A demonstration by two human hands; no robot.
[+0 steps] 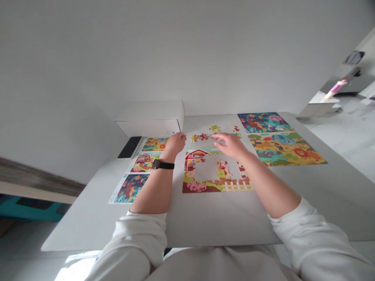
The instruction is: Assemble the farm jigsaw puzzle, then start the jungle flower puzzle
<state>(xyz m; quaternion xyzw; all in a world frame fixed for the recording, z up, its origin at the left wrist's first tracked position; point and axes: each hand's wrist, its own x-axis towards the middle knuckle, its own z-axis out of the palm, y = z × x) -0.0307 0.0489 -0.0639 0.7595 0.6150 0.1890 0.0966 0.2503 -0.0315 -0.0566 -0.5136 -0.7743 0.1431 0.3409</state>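
Observation:
A partly assembled farm jigsaw puzzle [202, 186] lies flat on the table, with a gap in its middle and a cow piece group [224, 169] beside that gap. My left hand [175, 143], with a black watch on the wrist, is closed left of the loose pieces; what its fingers hold, if anything, is hidden. My right hand [230, 143] hovers above the puzzle's top edge, thumb and fingers apart. Its fingertips are close to a red puzzle piece [203, 136]. More loose pieces lie behind, among them a green puzzle piece [215, 128].
At the back left stands a white box [149, 113]. A phone [130, 147] and a sheet with three pictures [127, 179] lie left of my left arm. Two finished-looking puzzles, a dark one [263, 121] and a yellow one [284, 150], lie to the right. A wall borders the table's back.

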